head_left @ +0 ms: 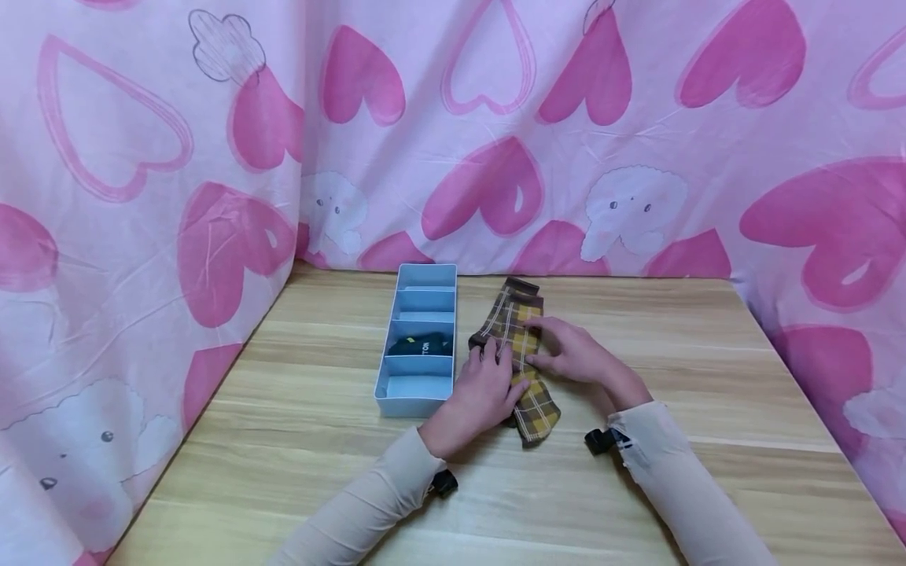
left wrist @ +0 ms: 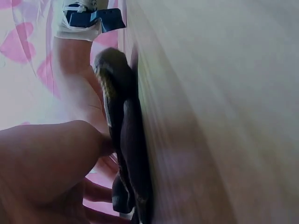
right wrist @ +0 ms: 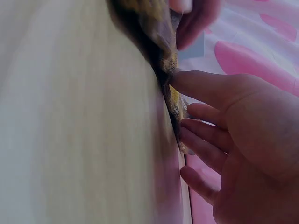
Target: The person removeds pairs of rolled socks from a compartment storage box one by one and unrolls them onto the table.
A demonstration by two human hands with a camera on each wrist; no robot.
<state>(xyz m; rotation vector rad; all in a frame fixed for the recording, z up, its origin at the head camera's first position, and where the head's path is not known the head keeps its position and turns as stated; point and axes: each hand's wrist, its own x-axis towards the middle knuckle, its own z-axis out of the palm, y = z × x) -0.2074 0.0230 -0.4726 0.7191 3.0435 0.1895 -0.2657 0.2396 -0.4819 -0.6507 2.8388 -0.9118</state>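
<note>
A pair of brown-and-yellow plaid socks [head_left: 527,314], one overlapping the other, lies flat on the table, toes toward me. My left hand [head_left: 484,389] rests on the socks' left side near the heel, its fingers pointing away from me and its thumb on the fabric. On the right, my right hand [head_left: 576,354] touches the socks' edge with thumb and fingers spread apart. The right wrist view shows those loosely bent fingers [right wrist: 205,135] along the sock edge. In the left wrist view the socks [left wrist: 133,140] appear edge-on, and the left fingertips are partly hidden.
A light-blue box [head_left: 414,407] with several compartments stands left of the socks. A dark folded sock [head_left: 421,344] with pale lettering lies in its second compartment from the front. Behind the wooden table [head_left: 679,487] hangs a pink heart-patterned curtain [head_left: 481,189].
</note>
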